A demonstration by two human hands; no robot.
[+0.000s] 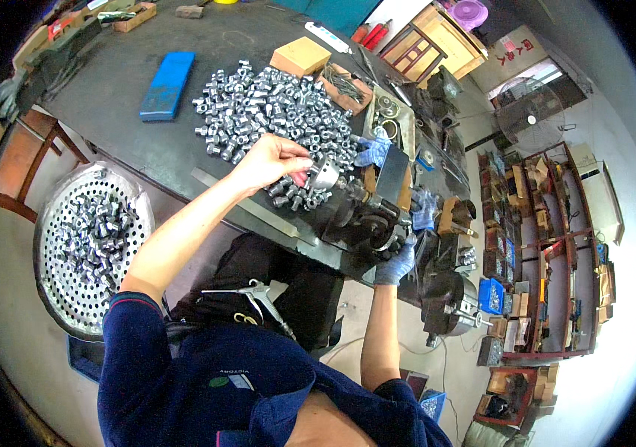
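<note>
My bare left hand (279, 162) is closed in a pinch right at the silver round chuck (325, 174) of a small dark bench machine (366, 223). Whatever sits between the fingertips is too small to make out. My right hand (398, 262), in a blue-grey glove, is closed against the near right side of that machine; the part under its fingers is hidden. A large heap of shiny metal fittings (258, 108) covers the dark workbench (128, 141) just beyond my left hand. Some of the fittings lie below the chuck.
A round perforated metal tray (51, 246) with more fittings stands left of the bench. On my lap lies an air blow gun (262, 298). A blue case (167, 86), a yellow box (300, 56) and a blue-and-white cloth (372, 151) surround the heap. Shelves (564, 261) line the right.
</note>
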